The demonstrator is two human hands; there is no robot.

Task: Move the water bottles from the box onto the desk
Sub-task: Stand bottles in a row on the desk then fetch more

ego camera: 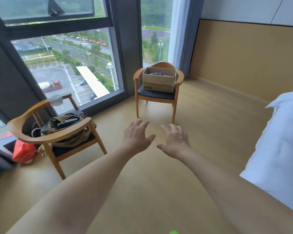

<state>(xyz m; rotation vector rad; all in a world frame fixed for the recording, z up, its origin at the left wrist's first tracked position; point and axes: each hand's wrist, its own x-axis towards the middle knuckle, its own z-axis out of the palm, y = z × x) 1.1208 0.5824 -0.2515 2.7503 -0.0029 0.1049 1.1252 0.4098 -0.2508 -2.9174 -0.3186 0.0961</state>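
Observation:
An open cardboard box [158, 81] stands on the dark seat of a wooden armchair [180, 78] by the window, across the floor from me. Purple-labelled bottles [156, 74] show just above its rim; most of them are hidden inside. My left hand [136, 135] and my right hand [175, 140] are stretched out side by side in front of me, palms down, fingers spread and holding nothing. Both hands are well short of the chair and the box. No desk is in view.
A second wooden armchair [24, 125] at the left holds an olive bag [66, 127]; an orange bag [23, 152] lies on the floor behind it. A white-covered bed [281, 146] fills the right side. Bare wooden floor [159, 166] lies between me and the box.

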